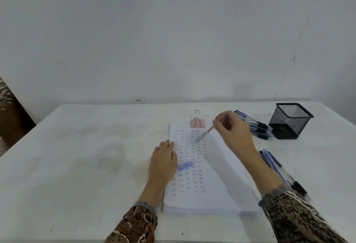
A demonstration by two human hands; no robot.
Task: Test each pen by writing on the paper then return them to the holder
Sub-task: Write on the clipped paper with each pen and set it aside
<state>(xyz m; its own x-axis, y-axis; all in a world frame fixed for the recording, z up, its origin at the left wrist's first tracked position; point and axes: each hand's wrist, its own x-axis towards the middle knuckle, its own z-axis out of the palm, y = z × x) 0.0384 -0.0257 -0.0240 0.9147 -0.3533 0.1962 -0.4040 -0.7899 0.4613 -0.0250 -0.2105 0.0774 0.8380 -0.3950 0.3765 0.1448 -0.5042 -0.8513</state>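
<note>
Head view: pen (205, 134) is pinched by right hand (234, 133), tip slanted down-left over the paper (221, 177), held flat under the left hand (163, 160).

Left hand (163, 161) lies flat, fingers straight; raised right hand (234, 133) pinches a thin blue pen (205, 134)

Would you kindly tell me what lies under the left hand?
The left hand rests flat on the paper; a blurred blue piece, perhaps a pen cap, sticks out beneath its edge. The rest is covered.
</note>
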